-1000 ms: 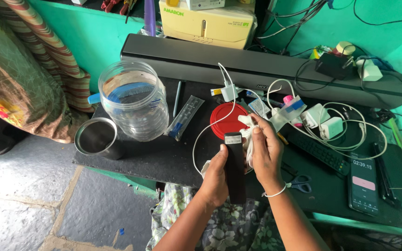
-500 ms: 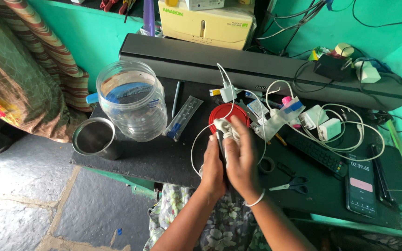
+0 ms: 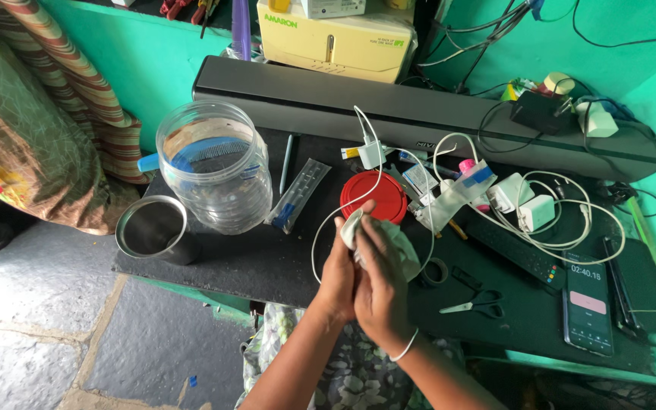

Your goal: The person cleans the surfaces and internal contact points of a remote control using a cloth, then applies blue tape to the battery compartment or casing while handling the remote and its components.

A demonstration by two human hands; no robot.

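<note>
Both hands, left hand [image 3: 337, 277] and right hand [image 3: 380, 287], close together around one crumpled white cloth [image 3: 389, 235] above the dark counter [image 3: 267, 262], beside one round red plastic lid [image 3: 374, 199]; bare counter lies leftward.

Mostly hidden between the left hand [image 3: 338, 273] and right hand [image 3: 380, 292]: a small white object [image 3: 352, 225], kind not tellable. Partly covered by fingertips: near rim of the red lid [image 3: 376, 196]. Cut off at the top edge: cream box [image 3: 335, 38] and hanging cables [image 3: 495, 23]. Too small to read: phone screen [image 3: 588, 300]. Cut off at left: striped cloth [image 3: 62, 83].
</note>
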